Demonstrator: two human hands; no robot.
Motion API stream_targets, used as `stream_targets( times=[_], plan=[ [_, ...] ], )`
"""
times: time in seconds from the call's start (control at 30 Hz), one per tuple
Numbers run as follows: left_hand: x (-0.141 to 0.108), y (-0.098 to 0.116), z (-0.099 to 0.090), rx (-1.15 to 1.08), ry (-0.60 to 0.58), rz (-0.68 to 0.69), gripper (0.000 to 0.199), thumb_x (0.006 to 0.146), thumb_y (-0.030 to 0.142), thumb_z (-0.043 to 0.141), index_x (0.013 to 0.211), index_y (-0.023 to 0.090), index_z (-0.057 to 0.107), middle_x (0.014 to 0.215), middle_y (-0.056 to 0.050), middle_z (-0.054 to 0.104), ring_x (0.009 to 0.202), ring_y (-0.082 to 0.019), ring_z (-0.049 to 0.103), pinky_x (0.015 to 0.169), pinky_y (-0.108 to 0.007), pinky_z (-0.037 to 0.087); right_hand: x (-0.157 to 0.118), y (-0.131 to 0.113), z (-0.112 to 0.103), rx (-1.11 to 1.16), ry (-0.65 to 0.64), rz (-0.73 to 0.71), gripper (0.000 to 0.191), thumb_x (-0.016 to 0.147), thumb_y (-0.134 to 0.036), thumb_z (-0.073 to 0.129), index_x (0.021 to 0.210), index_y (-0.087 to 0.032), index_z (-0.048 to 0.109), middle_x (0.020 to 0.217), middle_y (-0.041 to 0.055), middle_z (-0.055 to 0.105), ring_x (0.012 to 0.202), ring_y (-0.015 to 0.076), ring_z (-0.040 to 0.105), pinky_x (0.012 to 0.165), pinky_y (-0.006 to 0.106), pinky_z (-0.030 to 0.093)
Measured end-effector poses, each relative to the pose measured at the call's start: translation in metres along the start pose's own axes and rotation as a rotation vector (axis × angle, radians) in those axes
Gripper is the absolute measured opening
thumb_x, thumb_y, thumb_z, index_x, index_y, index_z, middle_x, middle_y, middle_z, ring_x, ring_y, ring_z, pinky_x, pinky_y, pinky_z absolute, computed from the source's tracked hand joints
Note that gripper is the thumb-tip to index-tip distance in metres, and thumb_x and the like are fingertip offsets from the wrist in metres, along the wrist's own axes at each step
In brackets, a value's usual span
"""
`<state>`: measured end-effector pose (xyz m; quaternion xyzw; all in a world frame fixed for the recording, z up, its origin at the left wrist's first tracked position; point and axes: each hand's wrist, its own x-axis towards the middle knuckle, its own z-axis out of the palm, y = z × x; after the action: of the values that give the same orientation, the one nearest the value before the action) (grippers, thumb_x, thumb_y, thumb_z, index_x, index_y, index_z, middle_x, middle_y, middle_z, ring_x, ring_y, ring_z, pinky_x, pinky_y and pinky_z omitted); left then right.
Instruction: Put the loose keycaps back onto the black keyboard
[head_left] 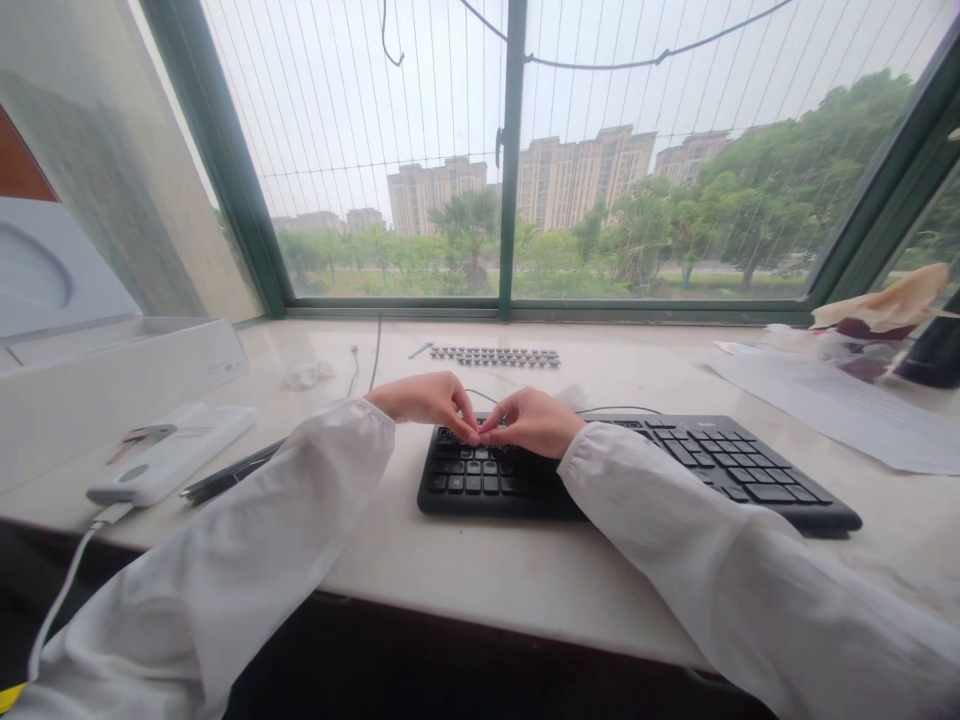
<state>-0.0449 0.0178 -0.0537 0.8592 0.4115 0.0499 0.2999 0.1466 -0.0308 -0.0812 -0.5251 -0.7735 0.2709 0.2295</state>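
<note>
A black computer keyboard (540, 498) lies on the pale sill. Over its left part my left hand (431, 400) and my right hand (534, 420) meet, thumbs and index fingers pinched together, fingertips almost touching. Whatever they pinch, if anything, is too small to make out. Some key positions just below the fingertips look bare, without caps. Beyond the hands, small loose keycaps (495, 357) stand in rows, and a thin blue tool (421, 350) lies at their left end. My right hand and sleeve hide part of the keyboard.
On the left are a white box (120, 375), a white power bank (169, 455) with a cable plugged in, and dark pens (236, 472). A sheet of paper (817, 400) and a dark bottle-like object (934, 345) occupy the right. A green-framed window (506, 311) bounds the back.
</note>
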Motion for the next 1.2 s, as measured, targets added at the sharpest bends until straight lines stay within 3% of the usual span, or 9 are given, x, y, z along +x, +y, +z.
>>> stream_targets(
  times=[0.13,0.27,0.4,0.67,0.87,1.0,1.2],
  plan=[
    [0.005,-0.004,0.004,-0.100,-0.081,-0.092,0.040,0.050,0.044,0.083,0.077,0.017,0.073,0.053,0.006,0.040,0.053,-0.008,0.030,0.050,-0.026,0.017,0.003,-0.001,0.003,0.053,-0.027,0.059,0.024,0.065,-0.033,0.073,0.081,-0.017,0.078,0.064,-0.0008,0.065,0.067,0.0129,0.055,0.060,0.023,0.037],
    [0.009,-0.005,0.007,-0.244,-0.131,-0.168,0.050,0.045,0.041,0.086,0.079,0.019,0.058,0.057,0.009,0.033,0.051,-0.008,0.025,0.047,-0.026,0.013,0.006,0.000,0.002,0.042,-0.049,0.081,0.024,0.065,-0.033,0.072,0.081,-0.017,0.078,0.068,-0.0001,0.068,0.073,0.0151,0.060,0.064,0.023,0.040],
    [0.011,-0.003,0.008,-0.285,-0.177,-0.158,0.050,0.047,0.038,0.085,0.073,0.020,0.046,0.059,0.008,0.031,0.052,-0.007,0.024,0.046,-0.026,0.012,0.008,0.002,0.001,0.062,-0.060,0.068,0.024,0.064,-0.033,0.072,0.082,-0.017,0.078,0.070,-0.0001,0.070,0.076,0.0154,0.061,0.065,0.022,0.042],
    [0.013,-0.003,0.006,-0.272,-0.243,-0.136,0.047,0.053,0.036,0.081,0.068,0.020,0.040,0.059,0.007,0.029,0.053,-0.008,0.024,0.048,-0.028,0.011,0.009,-0.003,-0.001,0.039,-0.077,0.111,0.023,0.064,-0.032,0.073,0.082,-0.018,0.078,0.073,0.0001,0.071,0.078,0.0161,0.062,0.066,0.022,0.043],
    [0.016,-0.007,0.006,-0.365,-0.345,-0.092,0.060,0.050,0.035,0.083,0.063,0.021,0.026,0.057,0.007,0.022,0.052,-0.009,0.020,0.050,-0.030,0.007,0.010,-0.002,-0.001,0.044,-0.069,0.117,0.023,0.064,-0.033,0.074,0.081,-0.018,0.078,0.069,0.0000,0.068,0.073,0.0154,0.060,0.063,0.022,0.042],
    [0.016,-0.005,0.005,-0.355,-0.345,-0.094,0.059,0.050,0.036,0.082,0.062,0.021,0.026,0.055,0.007,0.023,0.051,-0.009,0.019,0.051,-0.030,0.006,0.010,-0.003,0.000,0.038,-0.064,0.124,0.022,0.064,-0.032,0.074,0.081,-0.018,0.078,0.068,-0.0001,0.067,0.072,0.0151,0.059,0.062,0.023,0.041],
    [0.016,-0.002,0.002,-0.157,-0.267,-0.037,0.055,0.053,0.037,0.080,0.060,0.021,0.027,0.055,0.007,0.024,0.054,-0.009,0.020,0.054,-0.028,0.012,0.010,-0.004,0.000,0.016,-0.085,0.098,0.020,0.066,-0.030,0.070,0.079,-0.017,0.078,0.068,-0.0006,0.067,0.072,0.0151,0.059,0.063,0.023,0.040]
  ],
)
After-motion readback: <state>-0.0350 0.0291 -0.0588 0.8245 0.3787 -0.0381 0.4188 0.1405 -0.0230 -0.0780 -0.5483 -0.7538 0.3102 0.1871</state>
